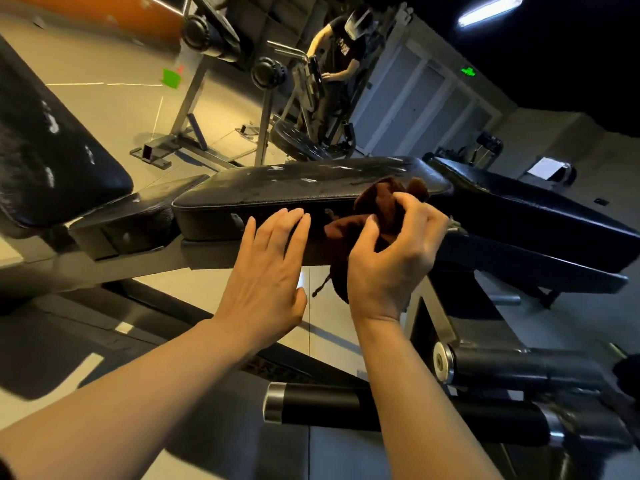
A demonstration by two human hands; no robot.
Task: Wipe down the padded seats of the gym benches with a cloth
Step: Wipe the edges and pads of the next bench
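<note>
Wiping of the padded seat point(294, 188) appears about to begin; next, the cloth point(377, 216) probably needs pressing flat onto the pad's top. It is bunched at the seat's near edge, pinched by the right hand point(391, 258). The left hand point(270, 271) is kept released, its fingertips point(294, 216) beside the seat's side.

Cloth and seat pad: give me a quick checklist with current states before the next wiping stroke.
1. Cloth held: ok, the right hand grips the bunched brown cloth.
2. Cloth on the pad top: not ok, it hangs at the near edge of the seat pad.
3. Cloth spread flat for wiping: not ok, crumpled.
4. Left hand out of the stroke's way: ok, open, at the pad's side.
5. Pad top free of objects: ok, only pale streaks.
6. Cloth damp: cannot tell.
</note>
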